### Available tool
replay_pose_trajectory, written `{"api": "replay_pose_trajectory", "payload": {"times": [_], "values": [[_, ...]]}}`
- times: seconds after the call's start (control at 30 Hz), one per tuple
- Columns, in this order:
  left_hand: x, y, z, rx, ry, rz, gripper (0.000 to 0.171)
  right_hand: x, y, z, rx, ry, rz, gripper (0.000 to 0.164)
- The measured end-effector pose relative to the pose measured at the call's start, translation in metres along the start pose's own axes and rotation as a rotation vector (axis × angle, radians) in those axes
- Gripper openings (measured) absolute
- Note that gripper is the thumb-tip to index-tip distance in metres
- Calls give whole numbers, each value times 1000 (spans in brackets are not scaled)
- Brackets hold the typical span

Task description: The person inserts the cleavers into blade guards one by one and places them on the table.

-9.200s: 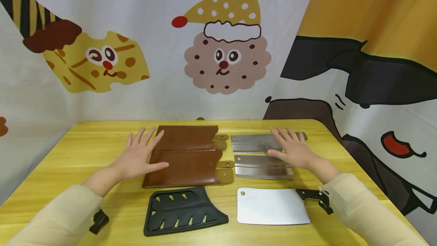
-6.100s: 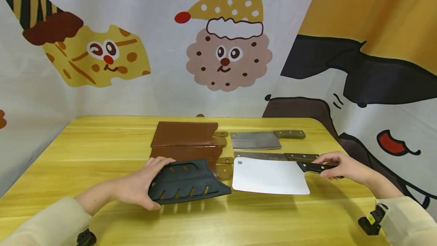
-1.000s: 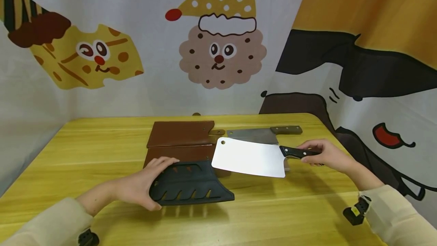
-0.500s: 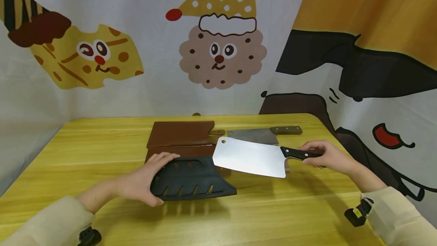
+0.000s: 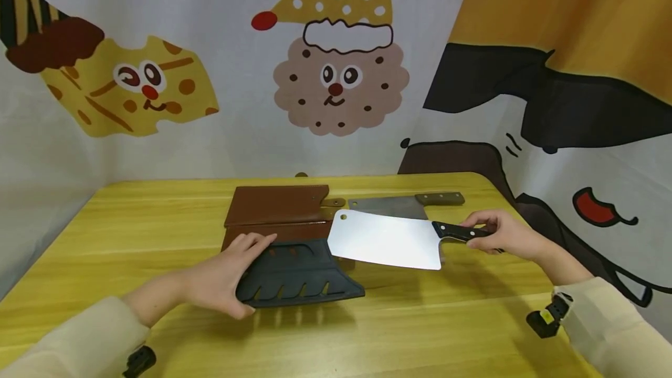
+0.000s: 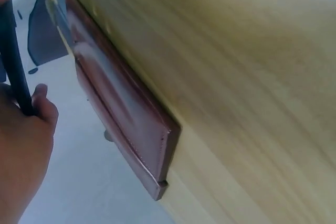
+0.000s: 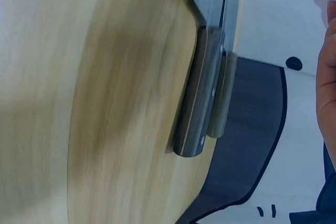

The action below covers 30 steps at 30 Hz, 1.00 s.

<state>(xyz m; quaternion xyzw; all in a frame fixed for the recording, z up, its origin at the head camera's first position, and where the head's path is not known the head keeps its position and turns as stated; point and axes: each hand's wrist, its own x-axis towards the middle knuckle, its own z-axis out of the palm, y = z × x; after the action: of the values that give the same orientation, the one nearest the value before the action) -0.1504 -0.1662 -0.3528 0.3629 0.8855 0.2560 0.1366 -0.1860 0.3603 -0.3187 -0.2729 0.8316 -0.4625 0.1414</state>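
Raised over the table, a black slotted blade guard (image 5: pixel 294 276) is gripped at its left end by my left hand (image 5: pixel 223 277), fingers on the top edge and thumb below. My right hand (image 5: pixel 501 235) holds a cleaver (image 5: pixel 388 241) by its black handle, the broad blade pointing left. The blade's left end lies right beside the guard's right end; whether they touch I cannot tell. In the left wrist view, the guard (image 6: pixel 14 56) appears as a dark strip in the hand (image 6: pixel 23 150). The right wrist view catches only the edge of my right hand (image 7: pixel 328 82).
Two brown leather sheaths (image 5: pixel 278 204) lie behind the guard. A cleaver with a brown handle (image 5: pixel 441 199) lies at the back right. Another knife, mostly hidden by the held blade in the head view, shows its dark handle (image 7: pixel 197 98) in the right wrist view. A printed curtain (image 5: pixel 236 156) hangs behind.
Both hands were spread over the table at first, then took up the guard and the cleaver. The cleaver has since moved left to the guard; over the last second both shift only slightly.
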Motion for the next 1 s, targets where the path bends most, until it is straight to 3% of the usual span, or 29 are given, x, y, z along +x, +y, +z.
{"api": "replay_pose_trajectory", "payload": {"times": [0.23, 0.37, 0.47, 0.67, 0.87, 1.0], "values": [[3, -4, 2, 152, -60, -16, 117, 1, 1, 1, -50, 32, 35, 30], [4, -6, 7, 210, -52, -31, 116, 4, 1, 4, -49, 32, 56, 25], [3, -7, 9, 155, -4, -55, 112, 5, 3, 4, -11, 20, 52, 26], [3, -4, 6, -102, 131, -14, 99, -1, 12, -1, 75, -4, -11, 35], [4, 0, -4, -155, 60, 2, 93, -5, 14, -4, 123, -113, -67, 40], [4, -1, -9, -160, 60, 10, 94, -4, 9, -3, 128, -172, -74, 43]]}}
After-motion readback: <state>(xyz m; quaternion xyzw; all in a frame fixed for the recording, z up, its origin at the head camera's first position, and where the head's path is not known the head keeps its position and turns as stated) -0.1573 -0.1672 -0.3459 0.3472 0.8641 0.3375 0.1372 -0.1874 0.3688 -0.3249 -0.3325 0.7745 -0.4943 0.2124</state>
